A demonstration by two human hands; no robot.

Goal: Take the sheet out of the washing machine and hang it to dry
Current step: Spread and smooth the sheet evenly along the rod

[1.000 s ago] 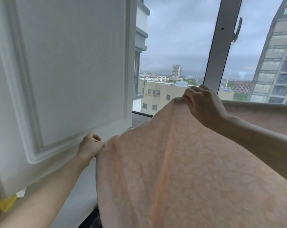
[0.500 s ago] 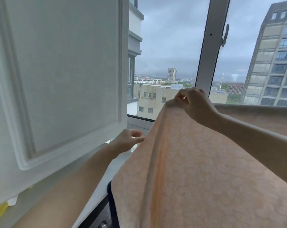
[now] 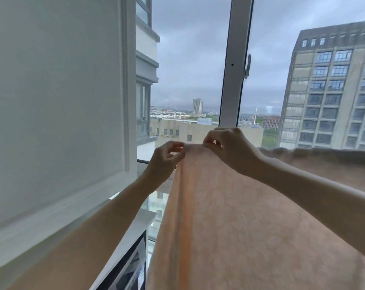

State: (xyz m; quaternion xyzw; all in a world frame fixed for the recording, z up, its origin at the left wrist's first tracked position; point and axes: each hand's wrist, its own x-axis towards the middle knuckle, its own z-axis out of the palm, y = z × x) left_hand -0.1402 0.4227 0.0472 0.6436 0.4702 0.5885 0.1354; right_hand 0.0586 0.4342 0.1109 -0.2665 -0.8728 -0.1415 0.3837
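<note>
Hanging is the step in hand: the sheet (image 3: 229, 222) is already out of the washing machine and up at the window (image 3: 190, 59), its peach, faintly patterned cloth falling from a top edge held level with the lower part of the glass. The right hand (image 3: 233, 149) pinches that top edge between thumb and curled fingers, knuckles toward the camera, and the left hand (image 3: 166, 159) comes in just beside it, its thumb and forefinger closed on the same edge at the corner, the other fingers loosely curled. To the right the sheet's edge runs on level across the window, which suggests it is draped over a rail or line there, though no rail shows and I cannot tell what bears it. By my reading the task is late on, with most of the sheet spread and only this left end still bunched into a long vertical fold below the hands. The next move probably calls for the two hands to part along the edge, drawing the corner left toward the cabinet door (image 3: 58, 101) so the fold opens flat, keeping the cloth taut enough not to slip off its support. As for containers, a dark appliance (image 3: 133, 266) with a white top sits low at the left under the forearm; whether it is the washer, and what is in it, cannot be made out from here.
</note>
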